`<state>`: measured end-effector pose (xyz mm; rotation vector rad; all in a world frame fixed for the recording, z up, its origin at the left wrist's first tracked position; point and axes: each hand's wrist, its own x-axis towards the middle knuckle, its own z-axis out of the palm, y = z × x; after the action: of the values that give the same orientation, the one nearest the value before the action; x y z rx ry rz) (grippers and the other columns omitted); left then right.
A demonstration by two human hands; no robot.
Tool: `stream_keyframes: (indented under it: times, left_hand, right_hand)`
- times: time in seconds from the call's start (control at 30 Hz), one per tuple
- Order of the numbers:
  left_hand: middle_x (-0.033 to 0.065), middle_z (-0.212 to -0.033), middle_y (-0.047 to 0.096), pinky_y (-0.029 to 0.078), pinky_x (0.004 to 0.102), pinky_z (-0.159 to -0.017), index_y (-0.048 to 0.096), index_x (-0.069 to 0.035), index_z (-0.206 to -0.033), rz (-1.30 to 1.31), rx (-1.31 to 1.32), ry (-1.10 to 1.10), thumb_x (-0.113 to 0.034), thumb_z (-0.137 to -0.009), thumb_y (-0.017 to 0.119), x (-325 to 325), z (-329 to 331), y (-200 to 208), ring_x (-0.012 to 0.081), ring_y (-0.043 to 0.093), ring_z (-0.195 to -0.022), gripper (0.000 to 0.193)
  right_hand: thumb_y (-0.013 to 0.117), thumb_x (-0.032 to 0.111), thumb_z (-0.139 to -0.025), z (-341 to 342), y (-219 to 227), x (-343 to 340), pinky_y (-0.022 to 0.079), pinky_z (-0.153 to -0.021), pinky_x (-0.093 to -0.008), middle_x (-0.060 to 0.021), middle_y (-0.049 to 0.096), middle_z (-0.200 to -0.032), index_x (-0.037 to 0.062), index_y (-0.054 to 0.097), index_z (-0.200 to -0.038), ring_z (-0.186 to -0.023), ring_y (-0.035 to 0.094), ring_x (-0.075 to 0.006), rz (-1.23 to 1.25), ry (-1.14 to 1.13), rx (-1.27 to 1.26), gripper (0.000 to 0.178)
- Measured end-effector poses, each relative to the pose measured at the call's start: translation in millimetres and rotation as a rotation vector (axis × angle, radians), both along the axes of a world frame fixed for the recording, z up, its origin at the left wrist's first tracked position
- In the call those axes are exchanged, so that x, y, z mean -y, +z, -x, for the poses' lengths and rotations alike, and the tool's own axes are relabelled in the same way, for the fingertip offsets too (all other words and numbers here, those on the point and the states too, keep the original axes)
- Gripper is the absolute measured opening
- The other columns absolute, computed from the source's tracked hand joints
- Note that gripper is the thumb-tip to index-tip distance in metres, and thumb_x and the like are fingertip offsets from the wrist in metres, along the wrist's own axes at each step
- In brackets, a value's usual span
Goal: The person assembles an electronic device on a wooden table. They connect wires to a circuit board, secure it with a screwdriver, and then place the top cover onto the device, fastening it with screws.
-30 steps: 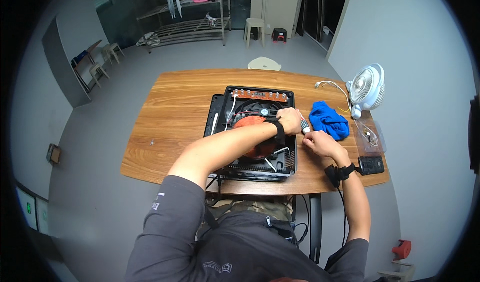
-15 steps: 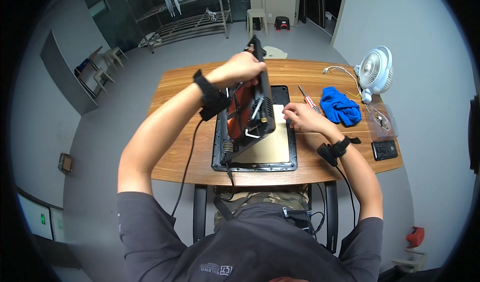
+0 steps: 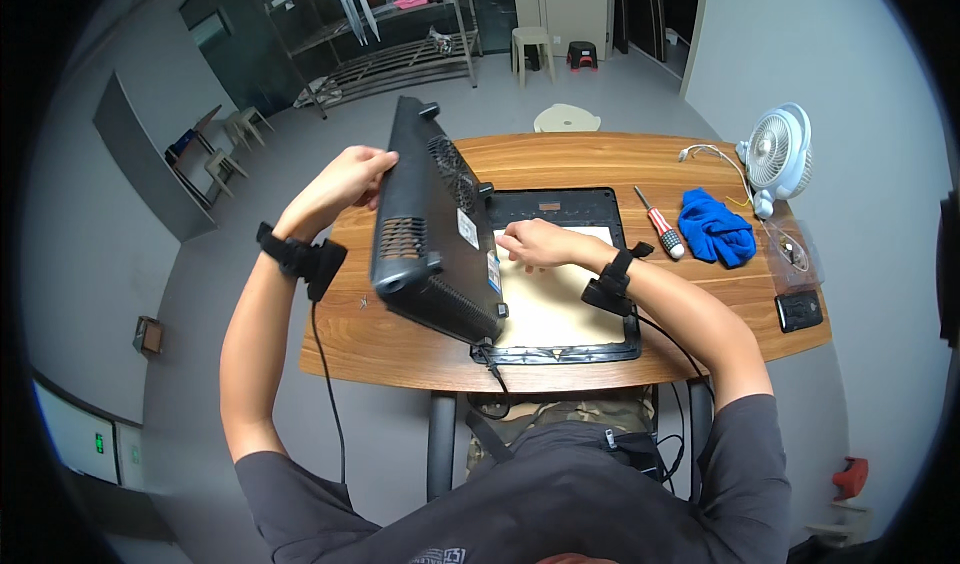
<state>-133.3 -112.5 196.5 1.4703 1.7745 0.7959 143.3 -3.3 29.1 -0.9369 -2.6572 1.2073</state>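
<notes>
The black base of what looks like an induction cooker [image 3: 435, 234] is tipped up on its side. Its vented underside, with feet, a round fan grille and labels, faces right. My left hand [image 3: 352, 176] is closed on its upper left edge, the thumb hidden behind the housing. Flat on the table lies the black-framed top panel [image 3: 630, 304], with a cream sheet [image 3: 560, 314] inside its frame. My right hand [image 3: 545, 244] hovers over that sheet with fingers loosely bent and apart, close to the base's underside. Whether its fingertips touch the base I cannot tell.
A screwdriver [image 3: 660, 226] with a red, white and dark handle lies right of the panel, beside a blue cloth [image 3: 717, 229]. Farther right are a white fan [image 3: 780, 154] and a black phone-like box [image 3: 798, 311]. Small metal bits [image 3: 363, 302] lie at left; a power cord [image 3: 492, 362] hangs in front.
My left hand has swung the base leftward and tilted it over, so its underside now shows instead of the copper-coloured inside. My right hand has moved left over the cream sheet.
</notes>
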Motion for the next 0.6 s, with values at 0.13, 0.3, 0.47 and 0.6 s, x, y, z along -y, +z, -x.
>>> stream_keyframes:
  times: [0.13,0.3,0.47,0.6]
  left_hand:
    - [-0.0034,-0.062,0.051,0.039,0.0254,-0.052,0.063,-0.004,-0.080,0.031,-0.102,0.122,-0.035,-0.107,0.054,23.2,36.8,-13.5,0.0086,0.051,-0.053,0.042]
    - [0.0008,-0.058,0.055,0.044,0.0265,-0.048,0.069,0.000,-0.083,0.087,-0.265,0.141,-0.053,-0.101,0.060,42.7,66.2,-37.1,0.0120,0.055,-0.050,0.056]
    - [0.0047,-0.059,0.058,0.044,0.0260,-0.045,0.067,0.000,-0.080,0.155,-0.343,0.143,-0.066,-0.091,0.067,60.3,97.3,-80.3,0.0135,0.057,-0.050,0.067]
    - [0.0056,-0.061,0.059,0.045,0.0255,-0.047,0.068,0.000,-0.079,0.215,-0.363,0.180,-0.072,-0.085,0.068,63.7,99.0,-95.1,0.0138,0.058,-0.052,0.072]
  right_hand:
    - [0.033,0.055,-0.109,28.9,-27.6,-10.3,0.063,-0.070,-0.0367,-0.0192,0.073,-0.091,-0.0111,0.067,-0.100,-0.075,0.076,-0.0266,0.191,0.058,0.044,0.075]
    - [0.032,0.058,-0.109,47.0,-30.1,-6.1,0.064,-0.072,-0.0366,-0.0192,0.069,-0.095,-0.0140,0.068,-0.103,-0.080,0.071,-0.0244,0.449,-0.015,0.045,0.080]
    - [0.035,0.056,-0.109,53.5,-18.0,4.4,0.063,-0.071,-0.0347,-0.0156,0.064,-0.091,-0.0124,0.067,-0.103,-0.070,0.063,-0.0197,0.526,-0.086,0.050,0.076]
    - [0.041,0.052,-0.109,58.9,-21.9,2.7,0.056,-0.064,-0.0317,-0.0098,0.058,-0.084,-0.0063,0.065,-0.096,-0.064,0.056,-0.0171,0.588,-0.133,0.030,0.064]
